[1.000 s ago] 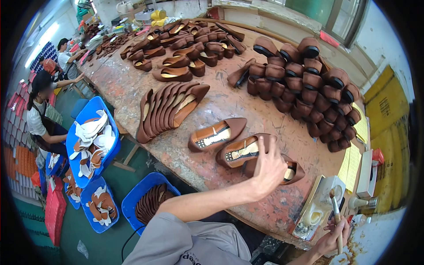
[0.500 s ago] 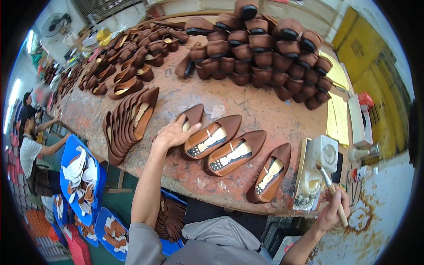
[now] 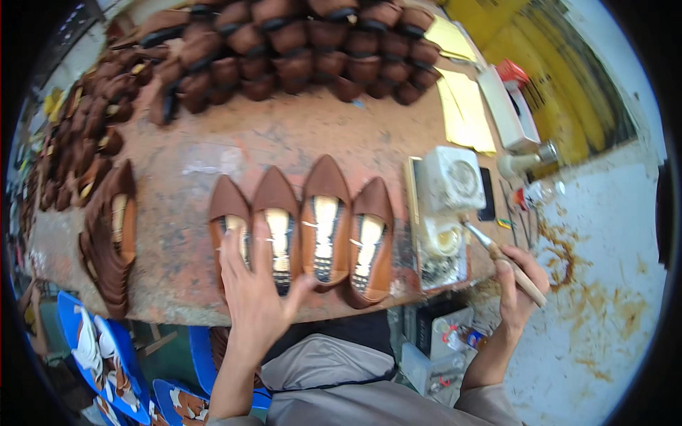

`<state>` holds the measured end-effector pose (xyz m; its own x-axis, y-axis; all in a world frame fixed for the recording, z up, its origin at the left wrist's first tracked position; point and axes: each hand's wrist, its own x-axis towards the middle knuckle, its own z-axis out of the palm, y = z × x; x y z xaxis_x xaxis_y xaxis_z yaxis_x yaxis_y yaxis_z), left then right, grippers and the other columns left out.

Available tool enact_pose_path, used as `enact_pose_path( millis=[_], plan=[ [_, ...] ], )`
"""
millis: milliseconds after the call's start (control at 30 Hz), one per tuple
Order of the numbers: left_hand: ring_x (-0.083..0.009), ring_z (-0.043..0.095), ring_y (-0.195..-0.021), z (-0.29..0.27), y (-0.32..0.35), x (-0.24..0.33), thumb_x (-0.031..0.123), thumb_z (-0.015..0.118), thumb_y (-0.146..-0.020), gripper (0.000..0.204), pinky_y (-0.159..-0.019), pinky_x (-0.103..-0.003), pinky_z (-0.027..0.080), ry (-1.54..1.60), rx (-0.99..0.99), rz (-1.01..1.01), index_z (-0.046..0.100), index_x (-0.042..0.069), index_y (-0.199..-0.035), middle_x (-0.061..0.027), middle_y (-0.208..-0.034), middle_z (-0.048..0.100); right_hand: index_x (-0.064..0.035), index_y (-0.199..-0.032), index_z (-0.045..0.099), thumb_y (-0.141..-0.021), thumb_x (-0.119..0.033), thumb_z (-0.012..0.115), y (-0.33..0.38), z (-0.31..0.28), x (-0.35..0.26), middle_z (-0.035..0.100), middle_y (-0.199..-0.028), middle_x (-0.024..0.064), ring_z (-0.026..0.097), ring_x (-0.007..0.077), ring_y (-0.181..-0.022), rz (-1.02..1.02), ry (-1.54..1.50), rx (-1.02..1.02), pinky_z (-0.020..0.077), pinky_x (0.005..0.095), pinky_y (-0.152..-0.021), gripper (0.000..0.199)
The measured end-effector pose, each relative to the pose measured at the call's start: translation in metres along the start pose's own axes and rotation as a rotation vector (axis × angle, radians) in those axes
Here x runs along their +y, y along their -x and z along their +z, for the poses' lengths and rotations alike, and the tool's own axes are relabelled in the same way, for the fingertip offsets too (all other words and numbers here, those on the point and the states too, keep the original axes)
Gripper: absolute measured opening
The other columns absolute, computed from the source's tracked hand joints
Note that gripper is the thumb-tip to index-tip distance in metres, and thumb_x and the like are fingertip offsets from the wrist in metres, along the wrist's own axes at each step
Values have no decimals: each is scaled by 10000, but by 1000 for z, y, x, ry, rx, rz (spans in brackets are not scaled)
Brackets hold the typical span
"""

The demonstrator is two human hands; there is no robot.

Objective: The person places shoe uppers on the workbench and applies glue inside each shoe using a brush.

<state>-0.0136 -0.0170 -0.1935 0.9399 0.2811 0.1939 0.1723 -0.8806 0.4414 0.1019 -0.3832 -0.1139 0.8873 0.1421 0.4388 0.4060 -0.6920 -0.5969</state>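
Observation:
Several brown pointed flat shoes (image 3: 325,177) stand in a row near the table's front edge, toes pointing away from me, with pale insoles showing. My left hand (image 3: 259,291) is open over the leftmost two, fingers spread; its fingers cover part of those shoes, and whether they touch I cannot tell. The thumb reaches toward the heel of the third shoe. In my right hand (image 3: 521,284) is a wooden-handled brush (image 3: 529,284), gripped by the handle. Its bristles point left, beside a small round pot (image 3: 444,240) of pale yellowish stuff.
A whitish block-shaped container (image 3: 455,177) stands behind the pot. Brown shoes (image 3: 291,64) are stacked across the back, with a nested row (image 3: 106,248) at the left. Yellow papers (image 3: 465,113), a white box (image 3: 508,106) and a dark phone (image 3: 486,192) lie right. Blue bins (image 3: 71,312) stand lower left.
My view has swung to the right. The shoes, earlier spaced apart and slanted, now stand close together in a row. My left hand has opened over them; my right still holds the brush.

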Motion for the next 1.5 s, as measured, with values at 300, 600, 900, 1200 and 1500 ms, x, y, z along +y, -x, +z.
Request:
enact_pose_path(
  millis=[300,600,900,1200,1500],
  plan=[
    [-328,562,-1040,54,27,30,552,869,-811,618,-1003,-542,457,-100,-263,399,719,122,-1229,-91,-1053,562,0,-951,825,-882,-46,830,-12,28,35,762,-791,115,680,196,-659,51,200,-292,527,326,-628,83],
    [-400,599,-1105,26,44,38,619,844,-842,782,-965,-550,509,-55,-411,140,660,49,-1346,-159,-1128,597,-32,-937,812,-863,-15,856,-8,36,23,762,-826,69,692,249,-681,-175,262,-264,546,381,-613,88],
    [-458,532,-1424,113,-118,29,48,725,-853,557,-920,-551,671,-241,-350,590,665,41,-1407,-234,-1586,491,-13,-893,800,-813,35,851,-4,21,6,692,-716,85,646,228,-602,-104,264,-268,503,352,-565,106],
    [-485,438,-1503,68,-78,53,164,773,-917,680,-1213,-608,412,-210,-170,397,554,50,-1551,-257,-1666,418,-15,-849,777,-798,40,859,-6,19,-5,694,-734,77,647,237,-605,-205,289,-266,493,382,-551,111],
    [-394,569,-1249,24,39,45,510,870,-836,939,-1081,-558,450,-115,-449,69,550,41,-1584,-160,-1325,611,-21,-855,781,-796,40,849,-9,24,-14,681,-720,78,631,237,-591,-133,365,-324,477,373,-541,109]
  ],
)
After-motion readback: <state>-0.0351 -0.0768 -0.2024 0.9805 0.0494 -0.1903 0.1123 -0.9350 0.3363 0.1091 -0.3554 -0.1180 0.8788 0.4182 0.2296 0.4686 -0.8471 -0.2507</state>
